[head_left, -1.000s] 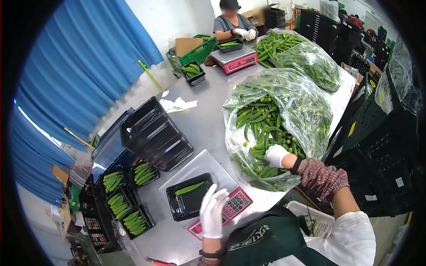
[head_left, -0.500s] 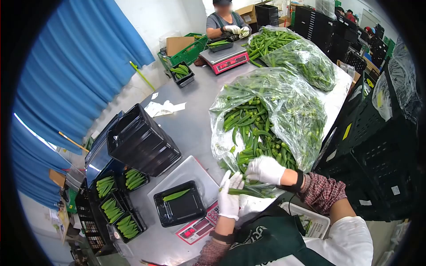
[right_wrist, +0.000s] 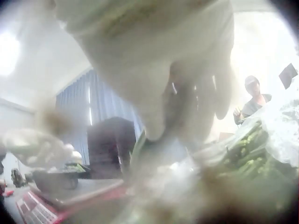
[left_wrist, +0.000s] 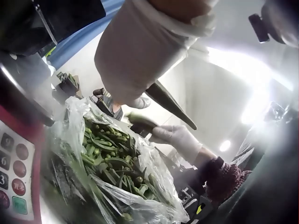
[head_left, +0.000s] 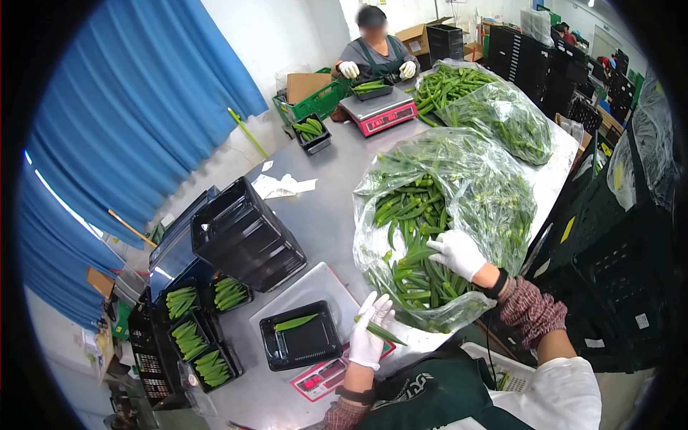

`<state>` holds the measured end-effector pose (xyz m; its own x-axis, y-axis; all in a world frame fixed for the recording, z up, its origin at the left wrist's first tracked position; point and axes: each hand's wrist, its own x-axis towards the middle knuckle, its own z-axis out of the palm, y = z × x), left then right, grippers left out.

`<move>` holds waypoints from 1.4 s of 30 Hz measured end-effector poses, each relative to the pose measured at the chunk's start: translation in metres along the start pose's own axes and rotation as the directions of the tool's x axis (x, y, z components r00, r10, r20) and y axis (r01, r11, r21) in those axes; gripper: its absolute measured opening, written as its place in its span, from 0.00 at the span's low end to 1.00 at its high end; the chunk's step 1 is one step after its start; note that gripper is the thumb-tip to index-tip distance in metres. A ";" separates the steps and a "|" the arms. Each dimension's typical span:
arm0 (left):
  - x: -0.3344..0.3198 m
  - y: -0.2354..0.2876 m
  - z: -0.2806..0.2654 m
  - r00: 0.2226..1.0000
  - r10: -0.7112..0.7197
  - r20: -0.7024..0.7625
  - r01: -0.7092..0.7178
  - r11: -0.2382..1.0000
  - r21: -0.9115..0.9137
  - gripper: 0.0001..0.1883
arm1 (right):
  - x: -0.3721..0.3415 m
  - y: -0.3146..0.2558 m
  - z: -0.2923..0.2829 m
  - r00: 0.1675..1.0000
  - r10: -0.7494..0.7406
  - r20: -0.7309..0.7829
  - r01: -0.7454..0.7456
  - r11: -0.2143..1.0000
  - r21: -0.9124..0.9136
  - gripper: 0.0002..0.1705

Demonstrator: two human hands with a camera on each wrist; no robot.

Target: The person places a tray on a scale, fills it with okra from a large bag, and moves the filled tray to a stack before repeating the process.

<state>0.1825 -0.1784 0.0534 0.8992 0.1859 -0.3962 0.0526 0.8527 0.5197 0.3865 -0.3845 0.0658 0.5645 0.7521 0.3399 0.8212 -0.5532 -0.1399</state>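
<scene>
In the head view my gloved left hand grips a green okra pod beside the scale; the left wrist view shows that pod sticking out of the hand. My right hand, over the opened plastic bag of okra, pinches another pod, seen in the left wrist view too. On the scale, a black tray holds one pod. The right wrist view is blurred around the fingers.
Stacked black trays stand left of the bag; filled okra trays lie at the left edge. Across the table, a person is behind another scale, beside a second okra bag. Black crates line the right.
My left hand, free a second ago, now has a pod. My right hand went toward the left hand, then back up over the bag. The other person's hands have moved apart.
</scene>
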 end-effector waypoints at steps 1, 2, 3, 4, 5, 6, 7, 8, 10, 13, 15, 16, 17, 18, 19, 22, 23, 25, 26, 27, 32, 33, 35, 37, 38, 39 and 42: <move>0.001 0.000 0.005 0.999 -0.001 0.041 -0.001 0.999 0.037 0.26 | -0.003 -0.010 -0.009 0.988 0.096 -0.118 -0.075 0.982 0.173 0.18; 0.001 -0.001 0.011 0.999 0.003 0.048 -0.005 0.999 0.037 0.26 | -0.005 -0.025 -0.018 0.968 0.159 -0.193 -0.097 0.950 0.297 0.18; 0.001 -0.001 0.016 0.993 0.008 0.120 -0.006 1.000 -0.021 0.27 | -0.009 -0.039 -0.021 0.953 0.170 -0.249 -0.093 0.952 0.292 0.20; -0.001 -0.001 0.023 0.982 0.017 0.188 -0.002 0.997 -0.079 0.27 | -0.013 -0.054 -0.023 0.936 0.180 -0.302 -0.090 0.953 0.289 0.23; -0.003 0.000 0.030 0.974 0.010 0.227 0.010 0.996 -0.088 0.28 | -0.014 -0.069 -0.028 0.935 0.163 -0.315 -0.096 0.971 0.218 0.23; -0.002 -0.003 0.031 0.972 0.026 0.233 0.003 0.992 -0.124 0.28 | -0.018 -0.084 -0.033 0.948 0.159 -0.275 -0.104 0.973 0.204 0.30; -0.003 -0.002 0.032 0.978 -0.007 0.210 0.040 0.987 -0.153 0.27 | -0.020 -0.095 -0.033 0.953 0.064 -0.297 -0.011 0.984 0.176 0.29; -0.004 0.000 0.035 0.981 -0.042 0.187 0.077 0.980 -0.182 0.27 | -0.022 -0.106 -0.031 0.948 -0.030 -0.316 0.080 0.986 0.148 0.28; -0.006 0.006 0.038 0.981 0.024 0.192 0.000 0.992 -0.123 0.26 | -0.027 -0.125 -0.024 0.976 -0.104 -0.191 0.155 0.949 0.273 0.33; -0.004 0.011 0.020 0.990 -0.032 0.137 0.052 0.988 -0.145 0.25 | -0.030 -0.127 -0.019 0.972 -0.209 -0.103 0.229 0.774 0.591 0.32; -0.002 0.012 0.007 0.993 -0.067 0.096 0.080 0.986 -0.144 0.23 | -0.031 -0.100 -0.039 0.971 -0.208 -0.116 0.237 0.815 0.529 0.26; -0.003 0.011 0.002 0.993 -0.077 0.091 0.095 0.973 -0.209 0.22 | -0.040 -0.076 -0.029 0.987 -0.036 -0.158 0.103 0.892 0.441 0.24; -0.004 0.013 0.005 0.996 -0.077 0.037 0.083 0.976 -0.202 0.22 | -0.042 -0.058 -0.033 0.964 0.195 -0.180 -0.087 0.872 0.481 0.22; -0.002 0.012 0.002 0.996 -0.077 0.039 0.084 0.972 -0.221 0.23 | -0.046 -0.041 -0.030 0.915 0.346 -0.209 -0.241 0.881 0.406 0.19; 0.001 0.012 -0.006 0.994 -0.079 0.072 0.093 0.972 -0.214 0.23 | -0.053 -0.029 -0.025 0.863 0.494 -0.101 -0.417 0.812 0.409 0.19; 0.006 0.006 -0.011 0.989 -0.091 0.119 0.113 0.976 -0.188 0.25 | -0.065 -0.024 -0.007 0.834 0.493 0.248 -0.533 0.836 0.132 0.24; 0.007 0.004 -0.010 0.986 -0.105 0.129 0.126 0.978 -0.167 0.26 | -0.067 -0.034 0.003 0.836 0.475 0.273 -0.500 0.866 0.025 0.29; 0.007 0.000 -0.006 0.985 -0.122 0.121 0.140 0.977 -0.161 0.27 | -0.069 -0.056 0.016 0.828 0.445 0.340 -0.449 0.890 -0.071 0.26; 0.007 0.000 -0.005 0.984 -0.137 0.110 0.153 0.976 -0.155 0.28 | -0.071 -0.060 0.029 0.814 0.452 0.365 -0.446 0.889 -0.107 0.25; 0.007 -0.001 -0.007 0.982 -0.149 0.116 0.167 0.972 -0.162 0.28 | -0.073 -0.057 0.043 0.806 0.509 0.302 -0.507 0.857 -0.090 0.22; 0.005 0.000 -0.016 0.986 -0.155 0.062 0.161 0.982 -0.094 0.27 | -0.069 -0.023 0.049 0.807 0.469 0.358 -0.546 0.824 0.151 0.20; 0.006 0.000 -0.017 0.985 -0.156 0.069 0.162 0.983 -0.089 0.27 | -0.068 -0.010 0.043 0.849 0.447 0.283 -0.512 0.830 0.223 0.20; 0.004 0.000 -0.012 0.985 -0.165 0.044 0.168 0.982 -0.087 0.26 | -0.055 0.005 0.022 0.889 0.446 0.105 -0.444 0.781 0.439 0.19; 0.008 -0.005 -0.011 0.979 -0.199 0.053 0.204 0.973 -0.106 0.25 | -0.039 -0.005 -0.019 0.807 0.586 0.075 -0.486 0.585 0.650 0.15; 0.010 -0.009 -0.008 0.973 -0.221 0.067 0.228 0.966 -0.125 0.24 | -0.031 -0.013 -0.029 0.812 0.578 -0.077 -0.392 0.640 0.661 0.14; 0.013 -0.012 -0.004 0.965 -0.247 0.092 0.259 0.954 -0.153 0.24 | -0.026 -0.026 -0.038 0.816 0.544 -0.197 -0.317 0.706 0.634 0.14; 0.014 -0.014 0.021 0.951 -0.260 0.164 0.279 0.954 -0.107 0.23 | -0.024 -0.070 -0.053 0.870 0.132 -0.476 0.004 0.962 0.275 0.15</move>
<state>0.2041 -0.1978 0.0569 0.9132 -0.1251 -0.3879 0.2550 0.9178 0.3043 0.3111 -0.3825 0.1169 0.5600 0.4105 0.7197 0.8147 -0.4304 -0.3885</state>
